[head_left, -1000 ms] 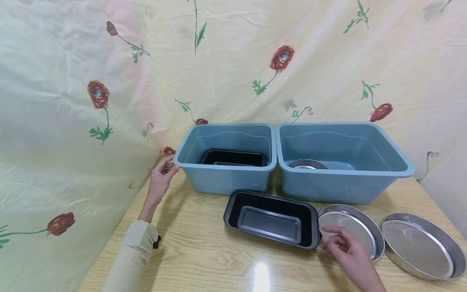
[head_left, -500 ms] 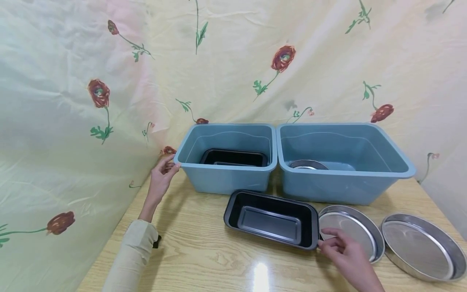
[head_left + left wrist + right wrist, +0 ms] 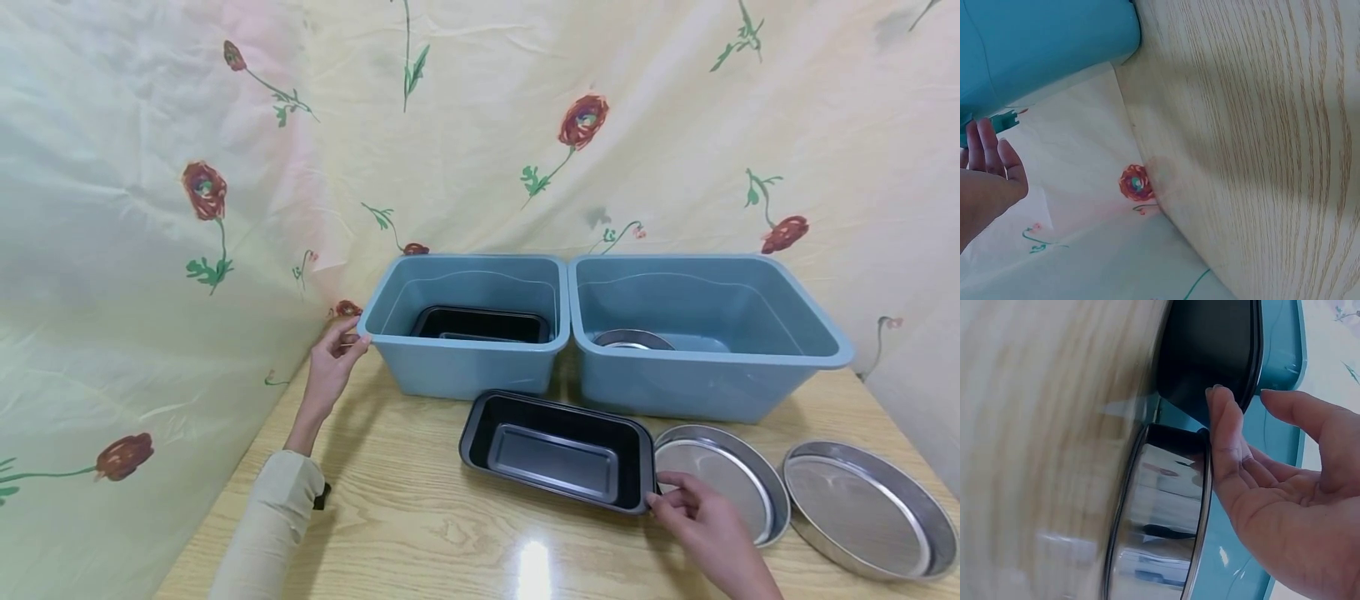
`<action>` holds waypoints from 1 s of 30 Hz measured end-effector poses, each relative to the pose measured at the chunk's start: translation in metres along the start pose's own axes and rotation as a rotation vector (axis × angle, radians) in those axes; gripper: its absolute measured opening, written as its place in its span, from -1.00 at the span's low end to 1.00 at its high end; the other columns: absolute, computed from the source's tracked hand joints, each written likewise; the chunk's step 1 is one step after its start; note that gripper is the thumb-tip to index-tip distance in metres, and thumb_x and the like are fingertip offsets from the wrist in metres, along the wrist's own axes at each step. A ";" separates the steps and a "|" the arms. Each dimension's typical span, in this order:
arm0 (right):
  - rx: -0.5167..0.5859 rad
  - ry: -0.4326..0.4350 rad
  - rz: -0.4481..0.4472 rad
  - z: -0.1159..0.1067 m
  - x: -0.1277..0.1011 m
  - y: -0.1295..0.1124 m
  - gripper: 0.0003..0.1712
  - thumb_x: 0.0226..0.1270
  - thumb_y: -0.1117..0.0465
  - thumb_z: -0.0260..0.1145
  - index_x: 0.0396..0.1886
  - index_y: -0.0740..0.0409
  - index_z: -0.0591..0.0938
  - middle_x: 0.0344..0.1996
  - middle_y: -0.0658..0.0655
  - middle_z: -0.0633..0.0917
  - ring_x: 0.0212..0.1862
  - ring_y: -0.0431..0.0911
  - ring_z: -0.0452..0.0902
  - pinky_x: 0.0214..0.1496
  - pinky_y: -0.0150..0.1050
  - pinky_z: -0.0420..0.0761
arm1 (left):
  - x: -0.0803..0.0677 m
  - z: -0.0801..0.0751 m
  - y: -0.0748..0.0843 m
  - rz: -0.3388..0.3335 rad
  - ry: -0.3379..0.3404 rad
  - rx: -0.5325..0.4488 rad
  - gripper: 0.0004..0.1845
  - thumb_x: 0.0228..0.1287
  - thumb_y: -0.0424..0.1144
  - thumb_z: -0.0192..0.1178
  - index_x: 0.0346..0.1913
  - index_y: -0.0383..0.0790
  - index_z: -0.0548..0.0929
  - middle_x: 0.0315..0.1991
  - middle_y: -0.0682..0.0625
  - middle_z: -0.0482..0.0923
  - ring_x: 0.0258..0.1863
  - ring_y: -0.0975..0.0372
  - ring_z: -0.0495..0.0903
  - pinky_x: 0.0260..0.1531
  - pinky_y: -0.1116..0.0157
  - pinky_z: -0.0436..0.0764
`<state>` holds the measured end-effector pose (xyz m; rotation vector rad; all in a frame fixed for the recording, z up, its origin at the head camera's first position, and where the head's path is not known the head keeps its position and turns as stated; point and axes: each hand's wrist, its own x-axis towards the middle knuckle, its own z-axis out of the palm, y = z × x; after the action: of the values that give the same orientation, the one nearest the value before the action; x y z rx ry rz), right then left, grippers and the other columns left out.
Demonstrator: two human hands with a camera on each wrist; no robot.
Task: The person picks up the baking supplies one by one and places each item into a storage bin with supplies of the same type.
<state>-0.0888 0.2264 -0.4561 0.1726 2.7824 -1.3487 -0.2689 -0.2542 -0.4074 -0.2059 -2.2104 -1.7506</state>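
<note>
My left hand (image 3: 332,357) grips the left front corner of the left blue tub (image 3: 461,368) by its rim, thumb in front; in the left wrist view the fingertips are partly hidden at the rim. A black loaf pan (image 3: 555,458) lies slanted on the table before the tubs. Its edge shows a doubled rim, so a second pan may sit under it. My right hand (image 3: 708,521) pinches the pan's right front corner. In the right wrist view the thumb is above the pan's rim (image 3: 1255,353) and a finger lies against its outer wall.
Two round metal cake pans (image 3: 870,508) lie at the right, one partly behind my right hand. Another black loaf pan (image 3: 480,321) is inside the left tub. The right blue tub (image 3: 675,383) holds a round metal pan (image 3: 633,337). Flowered cloth hangs behind.
My right hand has shifted slightly left, its thumb and finger coming onto the loaf pan's corner. The left hand stays on the tub rim, and the pans have not visibly moved.
</note>
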 end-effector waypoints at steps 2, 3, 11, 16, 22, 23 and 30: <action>-0.021 -0.002 -0.003 0.000 0.001 -0.001 -0.48 0.43 0.21 0.40 0.22 0.51 0.55 -0.34 0.04 0.72 -0.31 -0.18 0.58 -0.23 -0.32 0.57 | 0.000 0.000 0.000 0.001 0.000 0.002 -0.50 0.53 -0.23 0.25 0.41 -0.35 0.51 -0.08 -0.14 0.60 -0.14 0.17 0.61 -0.08 0.39 0.56; -0.030 -0.004 -0.003 0.000 0.002 -0.002 -0.47 0.43 0.21 0.40 0.21 0.51 0.55 -0.35 0.04 0.72 -0.31 -0.17 0.58 -0.24 -0.31 0.57 | 0.000 0.000 0.000 -0.002 -0.001 0.005 -0.50 0.52 -0.24 0.25 0.41 -0.35 0.51 -0.08 -0.13 0.60 -0.13 0.17 0.61 -0.08 0.39 0.56; -0.037 -0.014 0.002 0.003 0.006 -0.005 -0.48 0.38 0.26 0.41 0.19 0.54 0.56 -0.38 0.04 0.71 -0.32 -0.12 0.58 -0.29 -0.30 0.56 | 0.000 0.000 -0.002 -0.003 0.005 -0.002 -0.50 0.52 -0.24 0.26 0.41 -0.33 0.52 -0.10 -0.09 0.61 -0.18 0.27 0.61 -0.08 0.37 0.57; -0.019 -0.017 0.012 0.004 0.006 -0.004 -0.48 0.36 0.30 0.40 0.20 0.55 0.54 -0.38 0.05 0.70 -0.34 -0.12 0.56 -0.33 -0.31 0.54 | 0.000 0.000 -0.001 -0.001 0.004 0.002 -0.50 0.52 -0.23 0.25 0.42 -0.33 0.52 -0.07 -0.17 0.60 -0.18 0.27 0.62 -0.08 0.37 0.57; -0.001 -0.005 -0.015 0.006 0.005 -0.002 -0.49 0.36 0.33 0.40 0.20 0.54 0.52 -0.38 0.06 0.71 -0.38 -0.16 0.54 -0.33 -0.32 0.54 | 0.000 0.000 -0.001 0.000 0.005 0.005 -0.50 0.52 -0.25 0.25 0.41 -0.35 0.51 -0.04 -0.23 0.60 -0.18 0.29 0.60 -0.09 0.41 0.57; 0.003 0.000 -0.025 0.007 0.004 -0.001 -0.49 0.36 0.34 0.41 0.20 0.54 0.52 -0.39 0.06 0.70 -0.38 -0.17 0.53 -0.33 -0.31 0.54 | 0.000 0.000 -0.002 0.002 0.007 0.005 -0.51 0.52 -0.24 0.25 0.41 -0.34 0.52 -0.05 -0.23 0.59 -0.18 0.29 0.60 -0.08 0.38 0.57; 0.007 -0.006 -0.022 0.007 0.004 -0.002 -0.47 0.36 0.33 0.41 0.22 0.54 0.50 -0.40 0.05 0.71 -0.39 -0.17 0.53 -0.33 -0.31 0.53 | 0.001 0.000 -0.002 -0.003 0.010 0.006 -0.50 0.51 -0.23 0.26 0.40 -0.34 0.53 -0.10 -0.14 0.61 -0.14 0.14 0.64 -0.06 0.34 0.58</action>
<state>-0.0930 0.2202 -0.4589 0.1388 2.7832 -1.3617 -0.2705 -0.2545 -0.4086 -0.1921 -2.2092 -1.7428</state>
